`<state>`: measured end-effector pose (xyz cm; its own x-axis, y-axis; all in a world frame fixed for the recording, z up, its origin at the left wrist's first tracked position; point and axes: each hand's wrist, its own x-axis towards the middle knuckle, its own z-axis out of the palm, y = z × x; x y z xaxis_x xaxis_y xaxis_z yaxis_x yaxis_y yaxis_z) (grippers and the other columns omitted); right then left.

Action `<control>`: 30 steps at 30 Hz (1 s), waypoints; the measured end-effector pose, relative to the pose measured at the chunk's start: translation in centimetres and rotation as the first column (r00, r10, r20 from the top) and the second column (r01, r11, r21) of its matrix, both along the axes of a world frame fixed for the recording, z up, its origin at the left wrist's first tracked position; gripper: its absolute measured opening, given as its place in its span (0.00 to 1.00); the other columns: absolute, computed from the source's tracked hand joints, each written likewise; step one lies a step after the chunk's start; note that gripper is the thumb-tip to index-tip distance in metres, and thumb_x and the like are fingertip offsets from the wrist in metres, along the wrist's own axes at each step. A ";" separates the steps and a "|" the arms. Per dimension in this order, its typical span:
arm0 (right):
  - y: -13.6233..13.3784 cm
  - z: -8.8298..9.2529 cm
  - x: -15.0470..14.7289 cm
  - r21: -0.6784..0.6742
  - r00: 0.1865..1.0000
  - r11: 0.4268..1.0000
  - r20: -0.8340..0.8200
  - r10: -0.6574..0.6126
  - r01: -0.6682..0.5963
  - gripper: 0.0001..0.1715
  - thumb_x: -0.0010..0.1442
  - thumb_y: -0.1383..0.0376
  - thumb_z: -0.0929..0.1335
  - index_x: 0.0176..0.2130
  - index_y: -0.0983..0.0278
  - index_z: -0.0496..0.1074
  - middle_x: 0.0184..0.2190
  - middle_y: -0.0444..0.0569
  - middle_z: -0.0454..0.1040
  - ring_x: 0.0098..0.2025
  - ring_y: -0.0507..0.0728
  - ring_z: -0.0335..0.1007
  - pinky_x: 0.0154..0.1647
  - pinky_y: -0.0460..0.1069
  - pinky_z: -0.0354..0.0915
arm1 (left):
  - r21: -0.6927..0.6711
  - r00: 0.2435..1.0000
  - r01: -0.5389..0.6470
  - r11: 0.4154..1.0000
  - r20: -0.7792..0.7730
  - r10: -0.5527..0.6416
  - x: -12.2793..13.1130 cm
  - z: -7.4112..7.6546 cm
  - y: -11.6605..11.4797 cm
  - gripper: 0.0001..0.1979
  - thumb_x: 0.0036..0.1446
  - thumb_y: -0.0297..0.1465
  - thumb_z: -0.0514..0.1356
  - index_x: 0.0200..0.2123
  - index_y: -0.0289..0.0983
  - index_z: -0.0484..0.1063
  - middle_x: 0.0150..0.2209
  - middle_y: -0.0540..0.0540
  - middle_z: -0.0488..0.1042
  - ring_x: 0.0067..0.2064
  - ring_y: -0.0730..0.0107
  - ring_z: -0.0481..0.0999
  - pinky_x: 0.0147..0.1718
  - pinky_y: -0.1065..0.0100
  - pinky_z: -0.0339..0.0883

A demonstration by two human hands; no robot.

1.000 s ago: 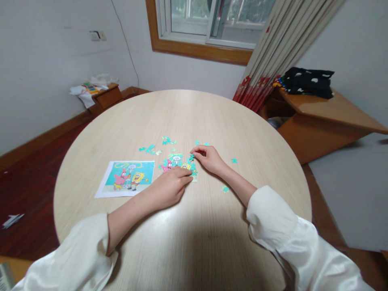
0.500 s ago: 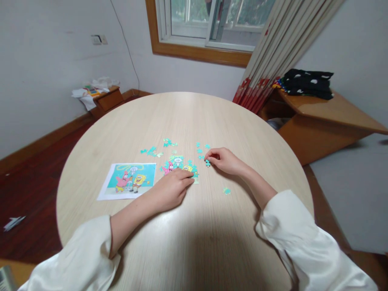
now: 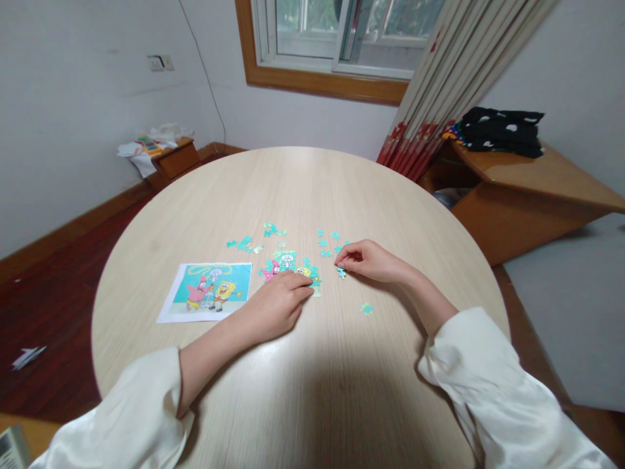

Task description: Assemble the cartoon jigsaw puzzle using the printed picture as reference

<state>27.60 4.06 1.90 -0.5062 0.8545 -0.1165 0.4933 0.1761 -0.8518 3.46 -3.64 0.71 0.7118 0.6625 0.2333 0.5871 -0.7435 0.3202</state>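
My left hand [image 3: 276, 303] lies with fingers stretched out over the lower part of a partly joined jigsaw puzzle [image 3: 287, 262], hiding some of it. Pink, yellow and pale green cartoon figures show along its upper side. To the right of it, my right hand [image 3: 368, 262] pinches a small turquoise puzzle piece [image 3: 342, 273] between thumb and forefinger. Several loose turquoise pieces [image 3: 323, 243] lie just beyond that hand, and a single greenish piece [image 3: 366, 309] lies nearer to me. Left of the puzzle is a printed reference picture [image 3: 208, 290] of the same figures.
More loose pieces [image 3: 244, 244] are scattered beyond the puzzle on the left. Everything lies on a round, light wooden table [image 3: 303, 189]. A wooden cabinet [image 3: 532, 189] with dark cloth on top stands at the right, near a curtain [image 3: 439, 98].
My right hand has moved slightly right and toward me with the pinched puzzle piece, uncovering more of the loose pieces beyond it. The left hand stays on the puzzle.
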 end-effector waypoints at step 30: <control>0.4 -0.5 0.5 -0.061 0.999 0.998 -0.035 -0.009 0.007 0.10 0.47 0.60 0.70 0.25 0.65 0.74 0.21 0.44 0.71 0.25 0.51 0.63 0.29 0.49 0.58 | 0.062 0.855 -0.506 0.860 0.166 0.491 -1.6 -0.3 1.6 0.10 0.55 0.22 0.50 0.31 0.37 0.70 0.34 0.45 0.75 0.38 0.61 0.71 0.40 0.59 0.62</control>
